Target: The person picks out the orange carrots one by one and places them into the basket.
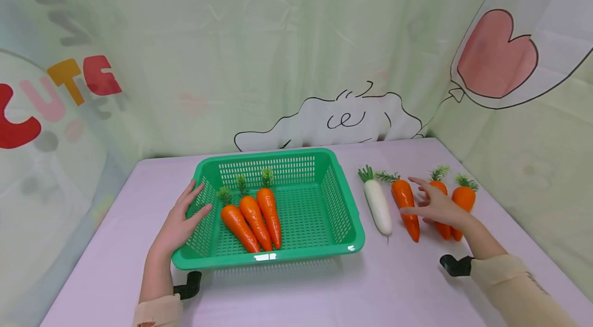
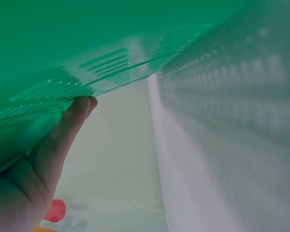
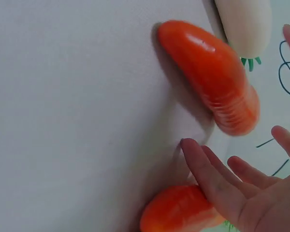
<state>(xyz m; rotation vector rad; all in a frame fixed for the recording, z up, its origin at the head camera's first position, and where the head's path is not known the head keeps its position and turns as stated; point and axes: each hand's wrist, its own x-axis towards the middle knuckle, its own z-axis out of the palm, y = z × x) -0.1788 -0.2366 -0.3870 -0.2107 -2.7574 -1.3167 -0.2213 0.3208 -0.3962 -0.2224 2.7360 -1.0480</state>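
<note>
My left hand (image 1: 177, 225) holds the left side of a green plastic basket (image 1: 306, 253), thumb over the rim and fingers along the wall. The left wrist view shows nearly straight fingers (image 2: 70, 125) against the outside wall. Three orange carrots (image 1: 240, 227) with leafy tops lie side by side in the basket's left half. My right hand (image 1: 440, 207) hovers with spread fingers over the carrots on the right, holding nothing. A carrot (image 1: 403, 195) lies to its left, apart from the fingers in the right wrist view. Two more carrots (image 1: 465, 197) are partly hidden by the hand.
A white radish (image 1: 379, 206) with green leaves lies between the basket and the loose carrots. The pale table (image 1: 370, 286) has a back edge near a printed curtain (image 1: 208, 59). Curtains also hang at both sides.
</note>
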